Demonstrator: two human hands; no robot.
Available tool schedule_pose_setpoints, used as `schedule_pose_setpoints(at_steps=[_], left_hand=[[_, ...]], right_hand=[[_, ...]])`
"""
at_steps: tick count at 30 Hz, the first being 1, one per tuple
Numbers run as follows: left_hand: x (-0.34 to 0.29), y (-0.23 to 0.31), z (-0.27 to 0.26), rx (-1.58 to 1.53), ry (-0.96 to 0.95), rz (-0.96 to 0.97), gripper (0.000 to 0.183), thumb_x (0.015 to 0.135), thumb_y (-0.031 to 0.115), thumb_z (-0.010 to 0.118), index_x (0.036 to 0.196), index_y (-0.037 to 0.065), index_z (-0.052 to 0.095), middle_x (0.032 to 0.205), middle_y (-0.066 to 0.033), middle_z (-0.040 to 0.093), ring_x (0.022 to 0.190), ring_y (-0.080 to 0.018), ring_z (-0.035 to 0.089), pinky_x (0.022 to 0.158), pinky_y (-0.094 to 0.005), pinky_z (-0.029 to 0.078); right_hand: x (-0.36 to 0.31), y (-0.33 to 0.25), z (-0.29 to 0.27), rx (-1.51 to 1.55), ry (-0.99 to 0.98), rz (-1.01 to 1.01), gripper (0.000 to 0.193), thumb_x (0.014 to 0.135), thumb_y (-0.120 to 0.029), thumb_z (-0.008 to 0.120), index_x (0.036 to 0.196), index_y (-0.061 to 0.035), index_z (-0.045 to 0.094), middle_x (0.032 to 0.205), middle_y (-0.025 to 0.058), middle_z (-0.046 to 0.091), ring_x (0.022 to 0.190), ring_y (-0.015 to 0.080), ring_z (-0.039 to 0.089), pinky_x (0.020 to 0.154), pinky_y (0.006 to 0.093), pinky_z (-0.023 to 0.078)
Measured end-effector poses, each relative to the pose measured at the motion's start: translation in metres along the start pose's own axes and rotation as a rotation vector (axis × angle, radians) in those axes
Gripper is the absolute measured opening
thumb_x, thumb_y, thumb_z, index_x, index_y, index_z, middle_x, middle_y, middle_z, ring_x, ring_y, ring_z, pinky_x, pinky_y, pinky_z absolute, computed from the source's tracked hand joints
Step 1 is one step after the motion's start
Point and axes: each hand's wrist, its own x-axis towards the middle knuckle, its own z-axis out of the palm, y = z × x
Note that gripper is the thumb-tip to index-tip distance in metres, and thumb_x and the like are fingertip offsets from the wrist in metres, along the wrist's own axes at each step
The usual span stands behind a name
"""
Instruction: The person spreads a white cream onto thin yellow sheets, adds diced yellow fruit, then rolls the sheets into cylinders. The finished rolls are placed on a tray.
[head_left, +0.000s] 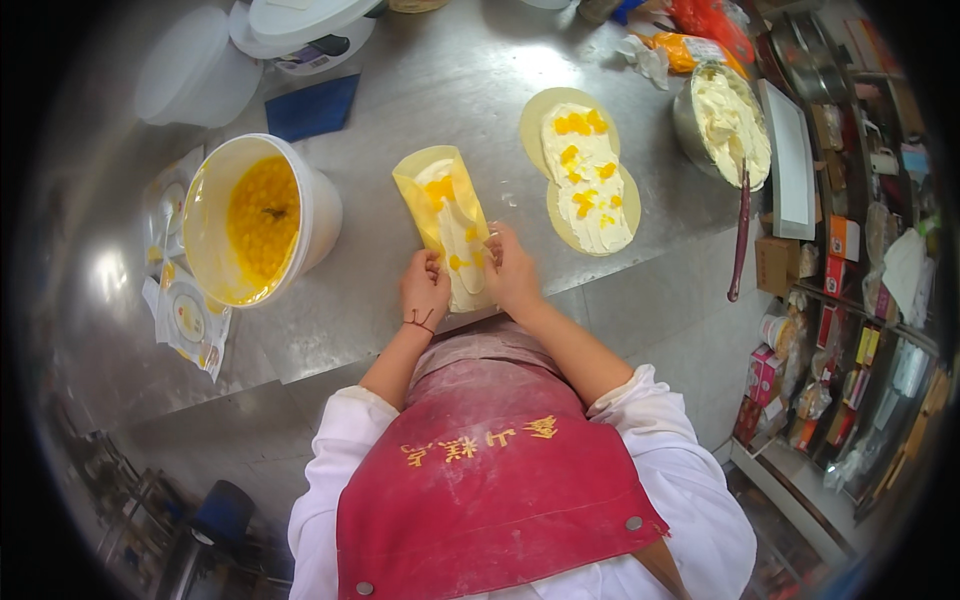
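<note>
In front of me on the steel table lies a thin yellow crepe (468, 192) with its long sides folded up around a strip of white cream (455, 232) and orange-yellow fruit pieces. My left hand (426, 287) is closed on the near left edge of the crepe, fingers curled. At the near right edge, my right hand (512, 272) pinches the crepe. The fingertips of both are partly hidden. Farther right, two overlapping round crepes (537, 118) lie flat, spread with cream (590, 182) and dotted with fruit pieces.
To the left, a white bucket (322, 215) holds yellow fruit chunks beside opened packets (190, 320). A metal bowl of cream (728, 115) with a dark-handled tool (741, 240) stands far right. Behind are a blue sheet (312, 107) and plastic tubs (200, 75). Crowded shelves (850, 270) line the right.
</note>
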Motion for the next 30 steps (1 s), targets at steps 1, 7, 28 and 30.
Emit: schedule_pose_setpoints(at_steps=[1,7,28,30], left_hand=[[0.001,-0.001,0.002,-0.006,-0.013,0.007,0.024,0.074,0.006,0.059,0.096,0.000,0.054,0.072,-0.0070,0.058,0.060,-0.0129,0.056,0.059,-0.0256,0.047],[0.003,-0.011,0.004,-0.032,0.023,0.085,0.021,0.076,0.008,0.058,0.096,0.002,0.056,0.072,-0.0094,0.056,0.060,-0.0169,0.055,0.059,-0.0282,0.046],[-0.001,-0.019,-0.004,0.082,-0.047,0.154,0.037,0.066,0.000,0.064,0.101,0.004,0.053,0.073,-0.0019,0.049,0.056,-0.0102,0.045,0.054,-0.0221,0.041],[0.000,-0.019,-0.005,0.087,-0.058,0.142,0.037,0.066,0.000,0.065,0.101,0.005,0.053,0.072,-0.0017,0.048,0.056,-0.0102,0.045,0.054,-0.0219,0.041]], right_hand=[[-0.001,0.002,0.003,-0.025,0.000,-0.077,0.042,0.072,0.003,0.055,0.112,-0.0036,0.044,0.086,0.0153,0.057,0.075,0.0291,0.058,0.066,0.0359,0.047],[-0.009,0.014,0.003,0.023,-0.079,-0.151,0.035,0.076,-0.001,0.054,0.110,-0.0030,0.045,0.087,0.0125,0.058,0.072,0.0218,0.057,0.064,0.0303,0.046],[0.005,0.018,-0.051,0.889,-0.430,0.888,0.018,0.083,-0.009,0.043,0.100,-0.0092,0.044,0.096,0.0140,0.061,0.063,0.0132,0.056,0.049,0.0196,0.040],[0.009,0.018,-0.049,0.821,-0.490,0.920,0.019,0.084,-0.011,0.042,0.103,-0.0092,0.044,0.094,0.0132,0.062,0.062,0.0119,0.056,0.047,0.0187,0.039]])
